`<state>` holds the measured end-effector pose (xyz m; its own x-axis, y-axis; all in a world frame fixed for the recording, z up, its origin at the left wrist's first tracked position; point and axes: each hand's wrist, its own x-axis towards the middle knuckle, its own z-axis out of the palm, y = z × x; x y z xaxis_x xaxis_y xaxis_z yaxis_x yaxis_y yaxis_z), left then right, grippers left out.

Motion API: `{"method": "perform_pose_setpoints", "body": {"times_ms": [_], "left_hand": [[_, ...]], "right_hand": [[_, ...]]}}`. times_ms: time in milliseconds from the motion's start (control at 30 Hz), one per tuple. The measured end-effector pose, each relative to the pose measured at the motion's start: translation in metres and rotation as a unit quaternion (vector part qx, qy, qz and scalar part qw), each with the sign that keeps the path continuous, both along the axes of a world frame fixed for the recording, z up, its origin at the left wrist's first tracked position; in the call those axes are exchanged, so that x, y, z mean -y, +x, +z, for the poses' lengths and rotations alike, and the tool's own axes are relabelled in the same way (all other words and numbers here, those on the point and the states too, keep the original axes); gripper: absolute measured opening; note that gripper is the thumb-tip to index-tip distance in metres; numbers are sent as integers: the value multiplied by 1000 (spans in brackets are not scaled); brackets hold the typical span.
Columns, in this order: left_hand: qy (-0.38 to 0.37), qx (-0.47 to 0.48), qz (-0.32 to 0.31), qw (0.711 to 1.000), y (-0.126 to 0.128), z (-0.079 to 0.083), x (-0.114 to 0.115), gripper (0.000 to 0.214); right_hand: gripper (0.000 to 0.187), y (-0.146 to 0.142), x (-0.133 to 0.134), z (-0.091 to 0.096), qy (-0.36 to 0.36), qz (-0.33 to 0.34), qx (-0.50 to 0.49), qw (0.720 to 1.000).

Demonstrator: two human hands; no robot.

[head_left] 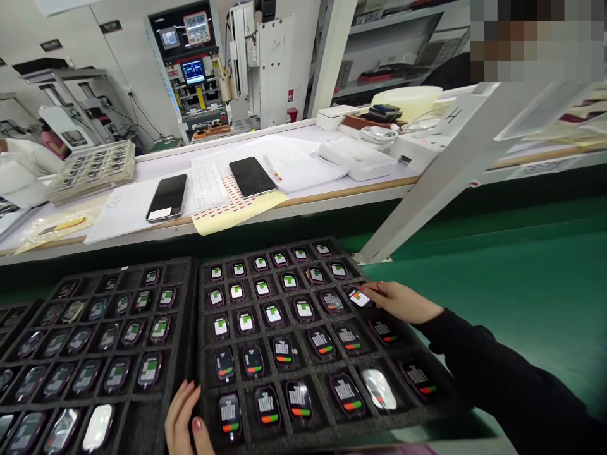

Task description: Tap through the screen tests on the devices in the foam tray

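Watches [303, 308] lie singly in foam pockets [146, 422], likely to prevent scratches, as the left hand [184, 417], thumb and fingers apart, rests at the right tray's [284, 436] near-left edge, perhaps steadying it. Two phones [251, 177] lie beyond; thirty watches line that tray, the right hand [391, 299] touching one, pinch unclear.

Bright, diffuse white light leaves dark shadow beneath the long white-edged workbench [332, 201]. Glare whitens a glossy, rounded-rectangular watch face [379, 388]. The tilted wide-angle view slants the grey metal post [436, 170]; the distant black machine with a blue screen [193, 72] looks soft; coarse pixel blocks mask the upper right corner.
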<state>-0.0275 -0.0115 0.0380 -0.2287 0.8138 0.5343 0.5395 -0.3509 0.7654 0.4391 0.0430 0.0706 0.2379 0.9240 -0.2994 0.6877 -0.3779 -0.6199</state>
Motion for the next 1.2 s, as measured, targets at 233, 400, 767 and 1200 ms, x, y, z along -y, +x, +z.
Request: {"method": "perform_pose_setpoints", "body": {"times_ms": [233,400,767,1200], "left_hand": [[-60,-45,-60,995,35,59,-12,23],[-165,-121,-210,956,78,82,-22,51],[-192,-129,-180,956,84,90,-31,61],[-308,367,-264,837,66,83,-42,61]], "right_hand": [[62,-27,1,24,2,-23,-54,998],[65,-107,-2,63,2,48,-197,979],[51,-209,-7,83,38,209,-296,931],[62,-224,-8,64,20,171,-498,850]]}}
